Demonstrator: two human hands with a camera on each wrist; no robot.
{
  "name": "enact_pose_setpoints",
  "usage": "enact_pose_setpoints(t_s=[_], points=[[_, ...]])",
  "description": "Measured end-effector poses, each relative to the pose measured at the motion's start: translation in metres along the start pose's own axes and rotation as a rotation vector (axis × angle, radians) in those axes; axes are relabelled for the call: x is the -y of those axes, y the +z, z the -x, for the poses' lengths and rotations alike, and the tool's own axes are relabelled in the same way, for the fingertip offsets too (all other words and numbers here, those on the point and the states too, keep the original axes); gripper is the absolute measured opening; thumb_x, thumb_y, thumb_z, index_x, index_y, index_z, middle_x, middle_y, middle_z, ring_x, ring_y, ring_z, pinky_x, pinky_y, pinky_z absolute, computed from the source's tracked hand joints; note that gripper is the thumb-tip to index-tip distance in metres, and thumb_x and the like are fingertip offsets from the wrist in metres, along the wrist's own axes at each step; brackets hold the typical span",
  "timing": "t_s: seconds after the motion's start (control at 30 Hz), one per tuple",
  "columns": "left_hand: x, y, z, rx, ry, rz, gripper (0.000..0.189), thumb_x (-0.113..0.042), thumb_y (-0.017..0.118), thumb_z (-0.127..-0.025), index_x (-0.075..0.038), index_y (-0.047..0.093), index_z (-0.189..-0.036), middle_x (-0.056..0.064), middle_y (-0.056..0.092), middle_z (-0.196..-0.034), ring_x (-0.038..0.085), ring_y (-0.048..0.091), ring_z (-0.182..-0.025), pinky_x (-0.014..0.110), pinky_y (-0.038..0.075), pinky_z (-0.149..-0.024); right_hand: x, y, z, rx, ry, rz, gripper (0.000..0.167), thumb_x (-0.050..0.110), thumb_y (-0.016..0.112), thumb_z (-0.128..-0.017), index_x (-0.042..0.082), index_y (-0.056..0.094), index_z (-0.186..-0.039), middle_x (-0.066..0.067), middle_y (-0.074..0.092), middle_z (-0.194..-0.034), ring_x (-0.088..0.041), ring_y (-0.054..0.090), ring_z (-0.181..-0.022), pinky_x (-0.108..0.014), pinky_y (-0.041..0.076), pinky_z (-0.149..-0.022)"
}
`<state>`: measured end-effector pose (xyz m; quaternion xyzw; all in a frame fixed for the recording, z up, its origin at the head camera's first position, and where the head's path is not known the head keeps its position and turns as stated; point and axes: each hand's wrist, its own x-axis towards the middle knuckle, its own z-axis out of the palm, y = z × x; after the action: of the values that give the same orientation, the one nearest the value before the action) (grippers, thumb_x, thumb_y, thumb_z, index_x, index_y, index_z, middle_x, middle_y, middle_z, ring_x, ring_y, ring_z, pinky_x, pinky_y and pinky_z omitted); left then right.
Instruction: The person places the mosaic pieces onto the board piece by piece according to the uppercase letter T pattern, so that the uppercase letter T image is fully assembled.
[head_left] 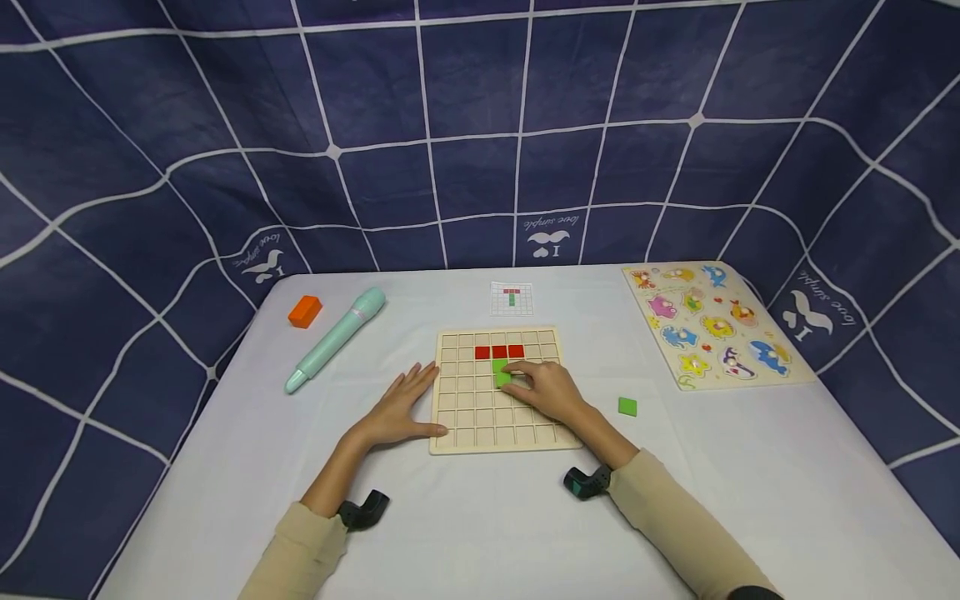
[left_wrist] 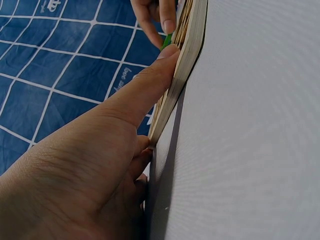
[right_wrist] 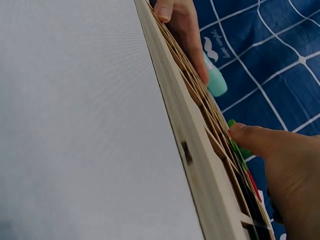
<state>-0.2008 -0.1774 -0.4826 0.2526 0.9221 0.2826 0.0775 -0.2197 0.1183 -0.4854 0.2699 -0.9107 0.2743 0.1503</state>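
A wooden grid board (head_left: 465, 418) lies on the white table, with three red tiles (head_left: 499, 352) in a row near its far edge. Just below the middle red one sits a green tile (head_left: 498, 365). My right hand (head_left: 551, 392) pinches another green tile (head_left: 502, 379) between thumb and fingers, right over the squares below; in the right wrist view this tile (right_wrist: 244, 152) shows beside the thumb. My left hand (head_left: 397, 412) rests spread along the board's left side, its thumb at the near left corner. The left wrist view shows that thumb (left_wrist: 150, 80) over the board's edge.
A loose green tile (head_left: 627, 407) lies right of the board. Behind the board is a small printed card (head_left: 512, 298) with a red and green T pattern. An orange block (head_left: 304, 312) and a mint-green pen-shaped stick (head_left: 333, 342) lie left; an animal puzzle board (head_left: 716, 350) lies right.
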Motion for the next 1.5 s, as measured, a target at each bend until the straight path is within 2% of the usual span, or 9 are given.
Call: enact_pose_setpoints(t_s=[0.1, 0.3, 0.57, 0.8, 1.0, 1.1, 1.2, 1.33, 1.5], points=[[0.000, 0.000, -0.001, 0.002, 0.003, 0.001, 0.111, -0.060, 0.072, -0.066, -0.009, 0.018, -0.148, 0.004, 0.014, -0.153, 0.026, 0.003, -0.140, 0.044, 0.001, -0.112, 0.000, 0.002, -0.001, 0.012, 0.005, 0.021, 0.032, 0.041, 0.069, -0.081, 0.020, 0.070, -0.104, 0.016, 0.034, -0.044, -0.001, 0.023, -0.043, -0.024, 0.039, -0.053], [0.001, 0.001, -0.001, -0.001, 0.012, -0.001, 0.110, -0.060, 0.072, -0.066, -0.009, 0.018, -0.148, 0.004, 0.014, -0.153, 0.026, 0.003, -0.140, 0.045, 0.001, -0.112, 0.000, 0.003, -0.002, 0.026, 0.009, 0.044, 0.031, 0.042, 0.068, -0.082, 0.021, 0.070, -0.104, 0.016, 0.034, -0.043, -0.001, 0.022, -0.043, -0.023, 0.033, -0.046], [0.001, 0.001, -0.002, -0.002, 0.010, -0.002, 0.111, -0.061, 0.072, -0.066, -0.009, 0.018, -0.148, 0.004, 0.015, -0.153, 0.026, 0.003, -0.140, 0.045, 0.002, -0.112, 0.000, 0.002, -0.001, 0.039, 0.010, 0.030, 0.031, 0.042, 0.067, -0.082, 0.021, 0.070, -0.105, 0.016, 0.035, -0.044, -0.002, 0.022, -0.044, -0.023, 0.039, -0.051], [0.001, 0.002, -0.001, -0.003, 0.006, 0.003, 0.110, -0.061, 0.071, -0.066, -0.008, 0.019, -0.148, 0.005, 0.015, -0.153, 0.027, 0.003, -0.140, 0.045, 0.001, -0.112, 0.000, 0.002, -0.001, 0.071, 0.028, 0.035, 0.034, 0.043, 0.067, -0.083, 0.021, 0.069, -0.108, 0.016, 0.036, -0.045, -0.003, 0.025, -0.044, -0.027, 0.046, -0.060], [-0.001, 0.001, 0.000, 0.011, -0.013, 0.007, 0.111, -0.062, 0.071, -0.066, -0.010, 0.018, -0.148, 0.004, 0.014, -0.153, 0.026, 0.003, -0.140, 0.044, 0.001, -0.112, 0.001, 0.000, 0.002, 0.070, 0.028, 0.022, 0.033, 0.042, 0.067, -0.082, 0.021, 0.069, -0.107, 0.015, 0.035, -0.044, -0.002, 0.024, -0.043, -0.023, 0.038, -0.050], [-0.001, 0.001, 0.000, 0.014, -0.016, 0.014, 0.112, -0.062, 0.071, -0.066, -0.010, 0.017, -0.148, 0.003, 0.014, -0.154, 0.024, 0.002, -0.140, 0.043, 0.000, -0.112, 0.001, -0.005, 0.006, 0.054, 0.032, 0.001, 0.033, 0.041, 0.069, -0.081, 0.019, 0.070, -0.106, 0.014, 0.035, -0.045, -0.002, 0.026, -0.043, -0.022, 0.034, -0.046], [-0.001, 0.002, 0.000, 0.016, -0.020, 0.020, 0.112, -0.062, 0.071, -0.066, -0.012, 0.017, -0.149, 0.001, 0.013, -0.154, 0.023, 0.002, -0.140, 0.042, -0.001, -0.112, -0.002, -0.014, 0.015, 0.035, 0.045, -0.001, 0.033, 0.040, 0.070, -0.081, 0.019, 0.070, -0.106, 0.014, 0.034, -0.045, -0.002, 0.027, -0.044, -0.023, 0.034, -0.049], [0.000, 0.002, -0.001, 0.015, -0.023, 0.023, 0.111, -0.063, 0.071, -0.066, -0.013, 0.016, -0.149, 0.000, 0.012, -0.154, 0.022, 0.001, -0.140, 0.041, -0.001, -0.112, -0.008, -0.031, 0.031, -0.014, 0.049, 0.040, 0.033, 0.039, 0.072, -0.079, 0.019, 0.070, -0.105, 0.015, 0.032, -0.046, -0.003, 0.025, -0.045, -0.024, 0.032, -0.050], [0.000, 0.001, -0.001, 0.012, -0.024, 0.018, 0.112, -0.064, 0.070, -0.065, -0.013, 0.016, -0.149, 0.000, 0.012, -0.154, 0.022, 0.001, -0.140, 0.041, -0.001, -0.112, -0.023, -0.054, 0.056, -0.094, 0.033, 0.094, 0.034, 0.037, 0.076, -0.075, 0.018, 0.071, -0.103, 0.016, 0.030, -0.049, -0.003, 0.023, -0.046, -0.022, 0.024, -0.044]])
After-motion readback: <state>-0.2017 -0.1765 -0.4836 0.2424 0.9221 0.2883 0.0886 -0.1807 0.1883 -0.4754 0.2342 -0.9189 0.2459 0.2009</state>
